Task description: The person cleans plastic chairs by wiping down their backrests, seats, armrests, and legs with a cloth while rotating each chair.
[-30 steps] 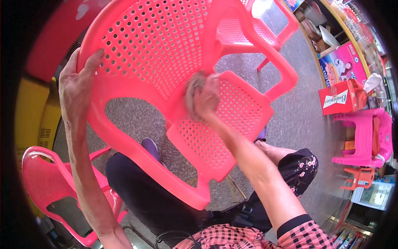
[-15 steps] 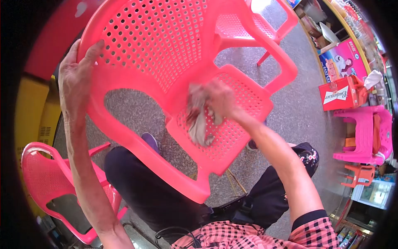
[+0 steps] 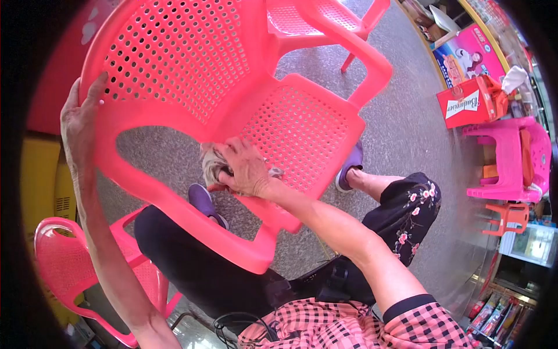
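A pink plastic armchair (image 3: 302,134) with a perforated back and seat stands tilted in front of me. My left hand (image 3: 84,122) is closed round the outer edge of its backrest, thumb on the front face. My right hand (image 3: 247,166) has its fingers bent over a greyish cloth (image 3: 214,166) at the seat's near left edge, beside the armrest opening. A bit of the cloth also shows to the right of the hand, on the seat.
Another pink chair (image 3: 64,262) is at the lower left, and one more (image 3: 282,20) stands behind. On the right are a red Budweiser box (image 3: 465,103), stacked pink stools (image 3: 505,154) and a small orange stool (image 3: 511,216). Purple shoes flank the chair.
My right hand has moved with the cloth from the middle of the seat to its near left edge. My left hand keeps its hold on the backrest. The chair now appears further left in view.
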A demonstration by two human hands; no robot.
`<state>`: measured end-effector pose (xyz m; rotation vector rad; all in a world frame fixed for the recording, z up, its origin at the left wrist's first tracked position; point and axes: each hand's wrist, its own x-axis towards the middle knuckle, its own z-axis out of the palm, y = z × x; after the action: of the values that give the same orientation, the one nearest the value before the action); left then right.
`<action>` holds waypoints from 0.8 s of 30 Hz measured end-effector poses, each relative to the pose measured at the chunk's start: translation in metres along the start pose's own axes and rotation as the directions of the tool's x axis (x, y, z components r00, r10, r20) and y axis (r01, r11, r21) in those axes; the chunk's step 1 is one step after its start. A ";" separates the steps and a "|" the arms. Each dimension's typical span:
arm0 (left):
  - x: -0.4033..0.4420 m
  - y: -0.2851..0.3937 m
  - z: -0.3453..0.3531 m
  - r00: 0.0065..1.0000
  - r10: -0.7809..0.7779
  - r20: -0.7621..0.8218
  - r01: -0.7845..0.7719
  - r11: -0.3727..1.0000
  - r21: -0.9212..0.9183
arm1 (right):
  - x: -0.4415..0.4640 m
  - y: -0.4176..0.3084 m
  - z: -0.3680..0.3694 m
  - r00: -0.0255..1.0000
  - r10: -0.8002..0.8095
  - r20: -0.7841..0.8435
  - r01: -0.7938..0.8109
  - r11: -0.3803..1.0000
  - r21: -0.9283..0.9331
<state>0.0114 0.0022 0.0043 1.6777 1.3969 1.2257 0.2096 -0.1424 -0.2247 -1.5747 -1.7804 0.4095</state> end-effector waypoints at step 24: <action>0.018 -0.029 -0.015 0.916 0.357 0.182 -0.392 0.894 0.216 | -0.096 0.131 -0.187 0.994 -0.105 -0.026 0.079 0.868 -0.491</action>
<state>-0.0136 0.0253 -0.0109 2.2454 1.2148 1.1401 0.4333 -0.2474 -0.2085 -1.8032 -2.0121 -0.1494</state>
